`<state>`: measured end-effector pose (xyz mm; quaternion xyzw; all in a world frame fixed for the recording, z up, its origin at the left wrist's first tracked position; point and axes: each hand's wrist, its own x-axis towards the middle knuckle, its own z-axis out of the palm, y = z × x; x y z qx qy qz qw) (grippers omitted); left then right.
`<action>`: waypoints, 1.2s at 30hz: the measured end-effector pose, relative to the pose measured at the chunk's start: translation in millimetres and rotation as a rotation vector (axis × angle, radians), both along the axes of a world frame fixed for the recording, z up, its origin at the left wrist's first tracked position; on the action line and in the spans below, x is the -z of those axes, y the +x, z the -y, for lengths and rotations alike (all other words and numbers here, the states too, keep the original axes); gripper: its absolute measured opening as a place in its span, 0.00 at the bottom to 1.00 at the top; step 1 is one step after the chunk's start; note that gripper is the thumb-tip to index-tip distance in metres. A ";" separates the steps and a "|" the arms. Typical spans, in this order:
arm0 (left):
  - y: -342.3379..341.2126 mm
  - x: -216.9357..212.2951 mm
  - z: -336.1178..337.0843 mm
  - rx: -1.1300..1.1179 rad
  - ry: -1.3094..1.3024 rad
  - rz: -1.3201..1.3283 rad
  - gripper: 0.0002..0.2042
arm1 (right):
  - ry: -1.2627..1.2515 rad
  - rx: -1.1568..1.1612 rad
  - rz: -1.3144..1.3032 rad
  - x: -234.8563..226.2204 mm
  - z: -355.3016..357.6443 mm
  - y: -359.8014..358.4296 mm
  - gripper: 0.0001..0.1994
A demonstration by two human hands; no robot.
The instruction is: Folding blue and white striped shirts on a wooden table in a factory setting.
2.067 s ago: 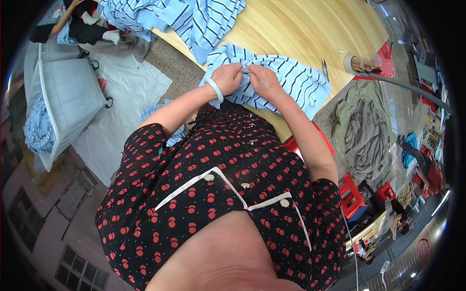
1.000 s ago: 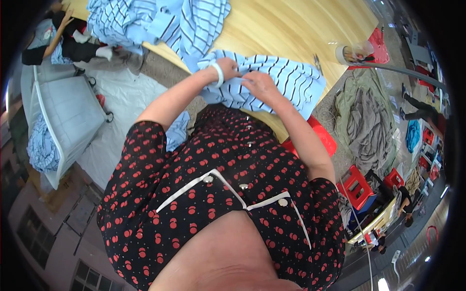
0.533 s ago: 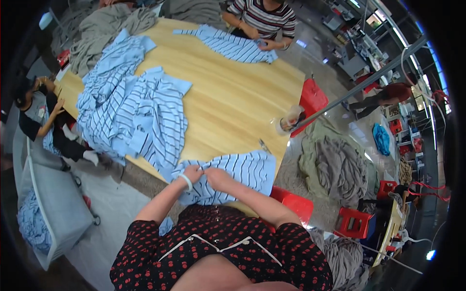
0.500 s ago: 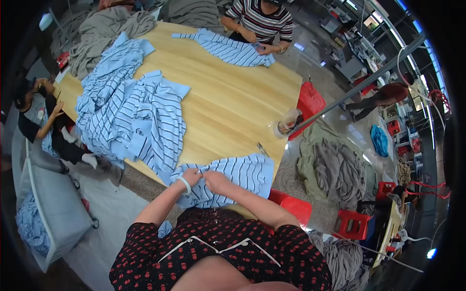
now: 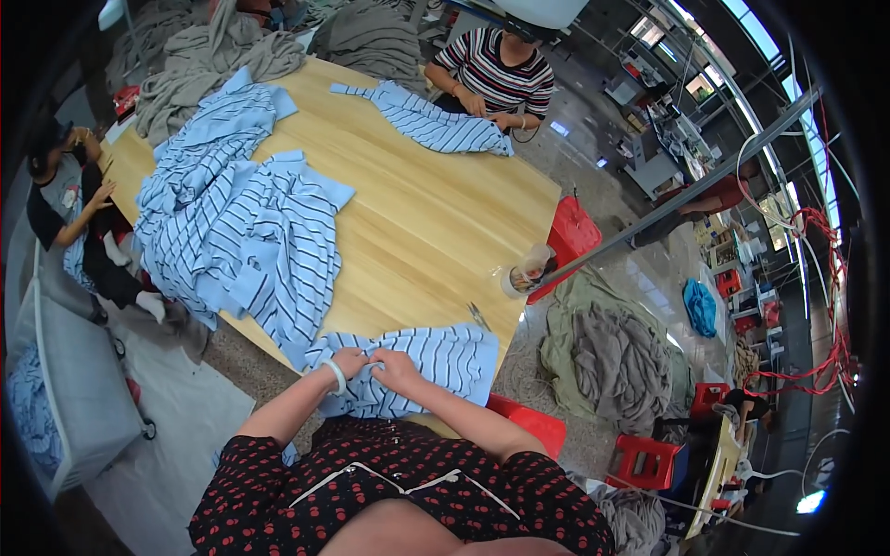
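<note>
So, in the head view, low centre of the frame, the left hand and right hand pinch the blue striped garment side by side on the bench! Snips lie just above it, a striped heap sits centre-left, and up top a co-worker handles another striped piece.

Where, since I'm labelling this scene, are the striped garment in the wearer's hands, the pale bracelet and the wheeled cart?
Striped garment (image 5: 450, 360): head view, on its spread right-hand part.
Pale bracelet (image 5: 339, 377): head view, on its band.
Wheeled cart (image 5: 100, 400): head view, on its grey side wall.
</note>
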<state>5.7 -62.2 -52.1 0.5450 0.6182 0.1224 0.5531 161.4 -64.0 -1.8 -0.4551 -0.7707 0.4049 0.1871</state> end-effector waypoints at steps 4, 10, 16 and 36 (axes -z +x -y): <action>1.3 -2.3 2.1 -0.006 0.000 0.034 0.14 | 0.002 0.040 0.008 -1.1 0.0 -0.7 0.08; 2.7 0.3 5.0 0.061 0.215 -0.029 0.15 | 0.177 -0.011 0.070 1.3 1.1 2.5 0.07; 6.4 -29.1 11.1 0.144 0.389 -0.128 0.16 | 0.180 -0.031 0.203 0.8 -0.2 2.4 0.05; 5.3 -45.1 22.2 0.129 0.462 -0.188 0.08 | 0.297 -0.094 0.118 5.9 2.0 -2.6 0.04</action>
